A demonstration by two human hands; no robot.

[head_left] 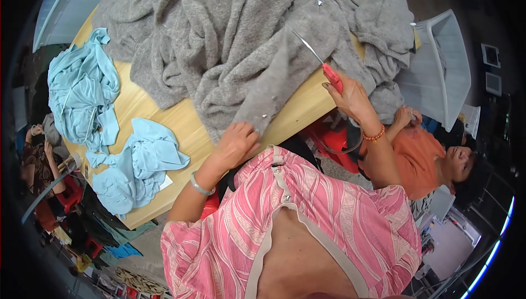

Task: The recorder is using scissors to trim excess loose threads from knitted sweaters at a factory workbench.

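Observation:
My right hand (352, 99) is closed around the red handle of a pair of scissors (332, 74), whose thin metal blades point up and left over grey knitted fabric (235, 36). Near the table's front edge, my left hand (236, 144) has its fingers curled on the lower end of a grey knit strip (255, 104). Small shiny dots, perhaps buttons or beads, show on that strip just beyond the fingers. The grey fabric lies in a large folded heap across the table. The scissor tips seem to be over the cloth; whether they touch it I cannot tell.
Light blue garments (145, 154) lie on the left of the wooden table (194, 121). A grey plastic bin (449, 69) stands at the right, another bin (71, 9) at the far left. A person in orange (413, 162) sits close on my right, another person (41, 167) on the left.

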